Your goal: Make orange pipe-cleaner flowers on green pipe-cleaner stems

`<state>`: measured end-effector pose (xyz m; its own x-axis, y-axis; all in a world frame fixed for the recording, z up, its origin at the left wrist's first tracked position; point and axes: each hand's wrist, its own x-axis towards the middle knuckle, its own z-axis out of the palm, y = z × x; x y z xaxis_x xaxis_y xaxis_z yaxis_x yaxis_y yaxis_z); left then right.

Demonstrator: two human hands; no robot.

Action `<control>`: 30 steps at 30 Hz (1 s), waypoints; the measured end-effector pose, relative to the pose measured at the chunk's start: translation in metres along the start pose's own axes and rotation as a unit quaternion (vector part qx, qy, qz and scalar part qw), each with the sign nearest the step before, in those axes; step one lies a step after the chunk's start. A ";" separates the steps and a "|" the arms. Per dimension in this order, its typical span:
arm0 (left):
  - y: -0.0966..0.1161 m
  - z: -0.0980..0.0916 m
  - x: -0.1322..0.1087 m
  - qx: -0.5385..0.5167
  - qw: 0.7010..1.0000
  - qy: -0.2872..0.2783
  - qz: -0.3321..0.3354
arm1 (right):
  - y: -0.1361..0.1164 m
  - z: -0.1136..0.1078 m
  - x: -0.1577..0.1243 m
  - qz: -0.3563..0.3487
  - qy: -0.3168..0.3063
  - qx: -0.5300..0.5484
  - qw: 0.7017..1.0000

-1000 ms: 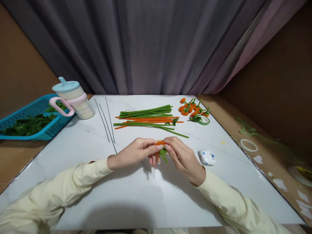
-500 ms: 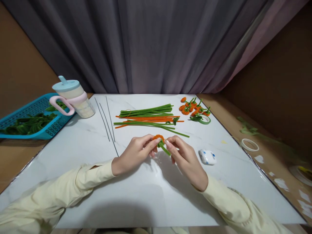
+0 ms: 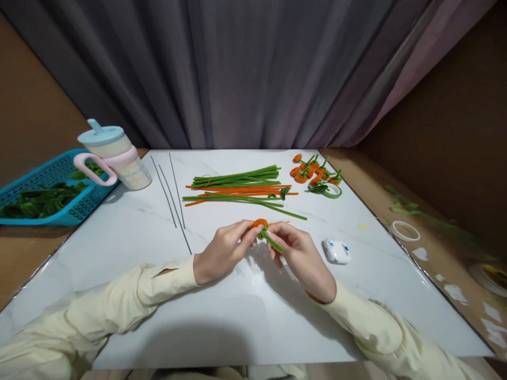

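My left hand (image 3: 225, 252) is closed in a pinch on a small orange pipe-cleaner flower (image 3: 259, 223), held just above the table. Its green fuzzy stem (image 3: 274, 244) slants down to the right, across the fingertips of my right hand (image 3: 303, 253). That hand is closed too, close against the flower. A thin pale stick (image 3: 280, 221) shows behind its index finger and seems to be held in it; the fingertips are partly hidden. Beyond my hands lie green pipe cleaners (image 3: 237, 177) and orange pipe cleaners (image 3: 253, 190), with a small coiled green piece (image 3: 284, 193) on top.
Several finished orange flowers (image 3: 312, 170) lie at the back right by a green tape roll (image 3: 332, 191). A white case (image 3: 336, 251) sits right of my hands. Thin wires (image 3: 166, 190), a cup (image 3: 119, 158) and a blue basket (image 3: 89, 206) of green pieces are left. Another tape roll (image 3: 404, 231) lies far right.
My hands have shifted slightly right, and the green stem now tilts farther to the right. The pale stick has come into sight behind my right index finger.
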<state>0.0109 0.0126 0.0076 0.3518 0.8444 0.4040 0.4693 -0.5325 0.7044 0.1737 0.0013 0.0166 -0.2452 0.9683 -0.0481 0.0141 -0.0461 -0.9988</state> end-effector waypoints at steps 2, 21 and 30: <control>-0.002 0.001 -0.001 0.006 1.000 0.005 0.018 | 0.000 0.000 0.000 0.020 -0.007 0.019 1.000; 0.005 -0.009 0.016 -0.257 0.940 -0.139 -0.176 | -0.006 -0.015 0.007 -0.056 -0.008 -0.144 0.988; 0.006 -0.012 0.017 -0.328 0.910 -0.194 -0.165 | -0.005 -0.013 0.006 -0.074 -0.039 -0.081 0.993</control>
<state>0.0096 0.0246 0.0257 0.5980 0.8006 -0.0383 0.0616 0.0018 0.9981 0.1844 0.0106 0.0215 -0.3305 0.9392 0.0936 0.1255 0.1420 -0.9819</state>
